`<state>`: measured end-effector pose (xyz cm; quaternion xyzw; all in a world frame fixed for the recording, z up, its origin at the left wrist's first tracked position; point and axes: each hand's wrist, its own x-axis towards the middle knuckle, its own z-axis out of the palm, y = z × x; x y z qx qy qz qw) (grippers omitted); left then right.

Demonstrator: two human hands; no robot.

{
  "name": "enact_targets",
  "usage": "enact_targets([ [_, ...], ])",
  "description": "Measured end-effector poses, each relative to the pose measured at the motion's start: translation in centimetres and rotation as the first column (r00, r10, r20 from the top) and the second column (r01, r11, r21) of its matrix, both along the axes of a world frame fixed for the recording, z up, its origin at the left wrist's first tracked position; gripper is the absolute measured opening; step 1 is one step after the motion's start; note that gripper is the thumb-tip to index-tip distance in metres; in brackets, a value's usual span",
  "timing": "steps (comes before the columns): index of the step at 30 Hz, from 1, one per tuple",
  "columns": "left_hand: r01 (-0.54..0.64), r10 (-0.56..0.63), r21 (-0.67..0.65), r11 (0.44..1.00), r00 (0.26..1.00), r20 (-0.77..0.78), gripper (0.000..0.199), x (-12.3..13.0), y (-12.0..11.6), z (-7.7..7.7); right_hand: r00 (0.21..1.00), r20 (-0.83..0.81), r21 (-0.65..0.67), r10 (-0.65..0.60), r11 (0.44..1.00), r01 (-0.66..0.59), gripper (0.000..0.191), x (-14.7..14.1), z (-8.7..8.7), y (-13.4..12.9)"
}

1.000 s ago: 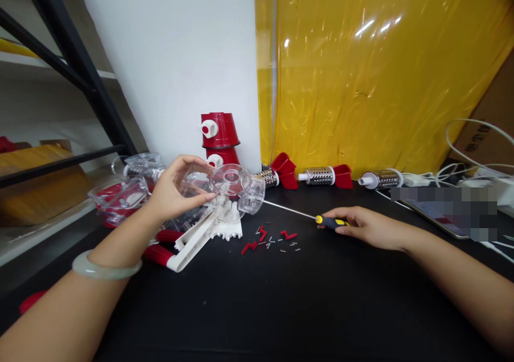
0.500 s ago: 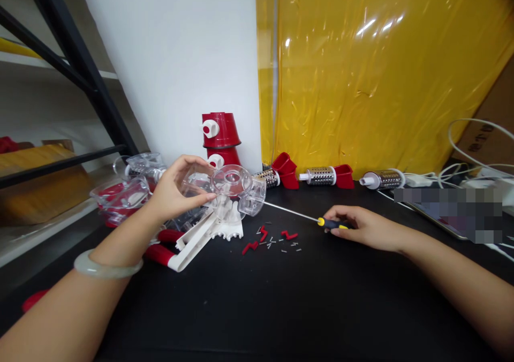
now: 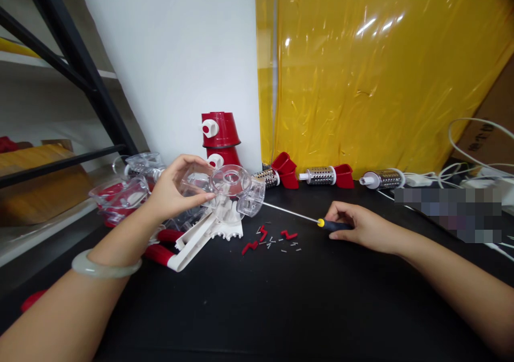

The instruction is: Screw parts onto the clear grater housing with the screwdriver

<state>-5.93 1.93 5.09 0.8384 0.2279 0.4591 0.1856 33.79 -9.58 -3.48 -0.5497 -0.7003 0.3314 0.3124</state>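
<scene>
Between its thumb and fingers my left hand [image 3: 176, 186] grips a clear plastic housing [image 3: 231, 182], held tilted above the black table. My right hand [image 3: 357, 225] is closed round the dark handle of a screwdriver [image 3: 337, 226] with a yellow collar. The long thin shaft points left, and its tip meets the right side of the housing; the exact contact point is hard to make out. Under the housing lie white plastic parts [image 3: 196, 244]. Small red clips [image 3: 289, 235] and several loose screws [image 3: 270, 242] are scattered on the table between my hands.
Red bases [image 3: 223, 132] are stacked at the back. Grater drums [image 3: 321, 176] and red pushers [image 3: 344, 176] line the yellow sheeting [image 3: 381, 73]. More clear housings [image 3: 124, 196] are piled at left. White cables [image 3: 445, 174] and a blurred-out device lie at right.
My right hand's fingers have shifted slightly round the screwdriver handle, which has turned a little. The housing and my left hand have hardly moved.
</scene>
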Motion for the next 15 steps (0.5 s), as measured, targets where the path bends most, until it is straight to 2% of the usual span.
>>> enact_targets([
  [5, -0.006, 0.006, 0.009, 1.0, 1.0, 0.003, 0.051, 0.0, 0.0, 0.0, 0.997, -0.02, -0.011, 0.081, 0.997, -0.081, 0.037, 0.1, 0.8, -0.2],
  [8, 0.002, -0.003, 0.013, 1.0, 1.0, 0.008, 0.051, 0.0, 0.0, 0.0, 0.991, 0.039, -0.007, 0.124, 0.992, -0.124, 0.035, 0.4, 1.2, -0.3],
  [11, 0.007, -0.007, 0.018, 1.0, 1.0, 0.011, 0.051, -0.1, 0.2, -0.1, 0.989, 0.097, -0.002, 0.108, 0.994, -0.109, 0.032, 0.6, 1.1, -0.3],
  [15, 0.014, -0.014, 0.023, 1.0, 1.0, 0.014, 0.051, -0.1, 0.3, -0.2, 0.994, 0.071, -0.031, 0.085, 0.996, -0.083, 0.027, 0.4, 0.7, -0.4],
])
